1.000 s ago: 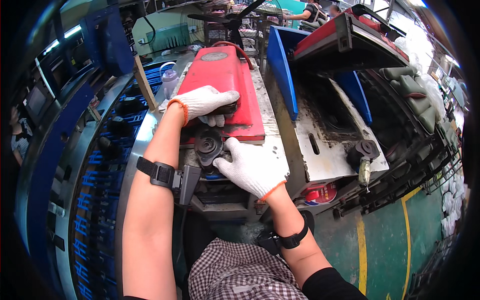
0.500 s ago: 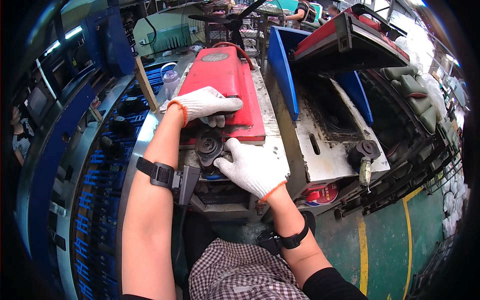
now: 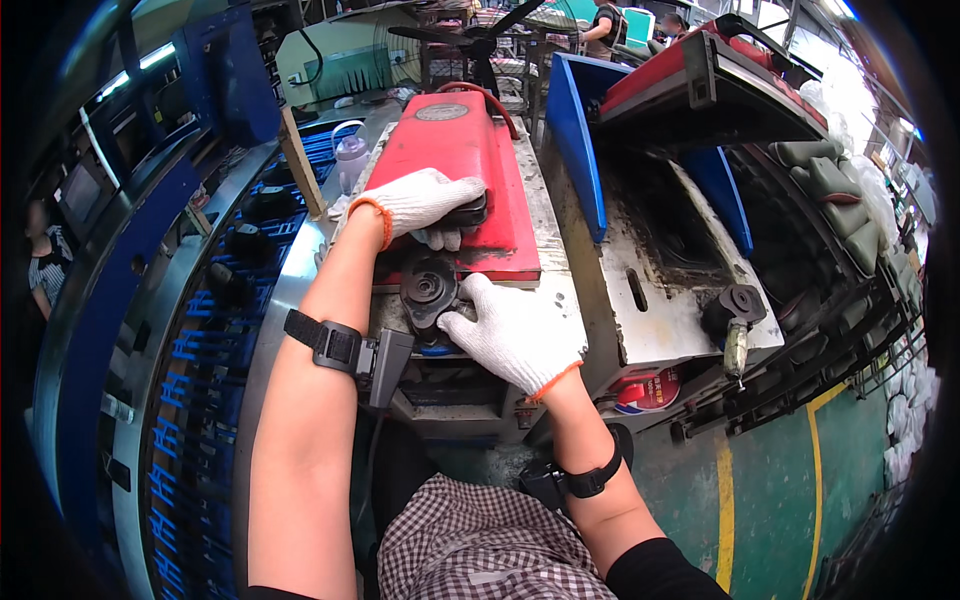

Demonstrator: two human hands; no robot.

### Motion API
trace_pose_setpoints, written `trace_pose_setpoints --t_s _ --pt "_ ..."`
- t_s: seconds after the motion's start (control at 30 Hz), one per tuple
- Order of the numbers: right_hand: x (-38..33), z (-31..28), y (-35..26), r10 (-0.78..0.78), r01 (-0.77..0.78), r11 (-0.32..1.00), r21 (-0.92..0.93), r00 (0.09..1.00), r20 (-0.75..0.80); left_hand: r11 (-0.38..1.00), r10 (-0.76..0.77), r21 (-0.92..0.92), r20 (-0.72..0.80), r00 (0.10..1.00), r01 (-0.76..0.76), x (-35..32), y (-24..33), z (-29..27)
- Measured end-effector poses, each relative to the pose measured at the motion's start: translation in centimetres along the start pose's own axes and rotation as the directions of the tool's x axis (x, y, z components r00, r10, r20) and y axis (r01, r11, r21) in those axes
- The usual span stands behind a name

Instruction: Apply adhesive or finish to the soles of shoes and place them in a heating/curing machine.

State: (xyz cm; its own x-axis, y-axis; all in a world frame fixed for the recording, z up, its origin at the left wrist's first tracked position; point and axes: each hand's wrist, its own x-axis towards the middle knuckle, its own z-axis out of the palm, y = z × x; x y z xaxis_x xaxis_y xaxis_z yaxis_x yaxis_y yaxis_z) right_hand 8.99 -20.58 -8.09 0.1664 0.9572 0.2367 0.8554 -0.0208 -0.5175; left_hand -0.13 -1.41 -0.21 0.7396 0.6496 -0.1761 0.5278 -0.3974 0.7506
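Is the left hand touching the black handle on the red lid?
Touching. The head view shows the left hand wrapped around the black handle on the red lid, showing both above and below it.

Wearing white knit gloves (image 3: 515, 335) with orange edges (image 3: 555, 381), black straps (image 3: 598, 476) with dark boxes (image 3: 388, 368) on both arms (image 3: 310, 470), short black sleeves (image 3: 660, 567) and brown-and-white checked cloth (image 3: 480, 545).

Red lid (image 3: 425, 145) lies flat behind black round knob (image 3: 430, 287).
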Motion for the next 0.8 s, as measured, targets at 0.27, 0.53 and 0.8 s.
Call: trace_pose_setpoints --t_s 0.27,0.53,0.8 --pt "0.1 0.5 0.5 0.027 -0.028 0.999 -0.022 0.999 -0.038 1.0 0.021 0.02 -0.058 0.998 -0.02 0.2 0.2 0.7" --pt "0.1 0.3 -0.1 0.049 -0.049 0.999 0.002 0.999 -0.021 0.931 0.156 0.365 -0.32 0.934 -0.03 -1.1 0.0 1.7" --pt "0.2 0.4 0.4 0.054 -0.054 0.999 0.011 0.999 0.002 0.726 0.547 0.688 -0.556 0.626 -0.024 -0.6 -2.6 4.9"
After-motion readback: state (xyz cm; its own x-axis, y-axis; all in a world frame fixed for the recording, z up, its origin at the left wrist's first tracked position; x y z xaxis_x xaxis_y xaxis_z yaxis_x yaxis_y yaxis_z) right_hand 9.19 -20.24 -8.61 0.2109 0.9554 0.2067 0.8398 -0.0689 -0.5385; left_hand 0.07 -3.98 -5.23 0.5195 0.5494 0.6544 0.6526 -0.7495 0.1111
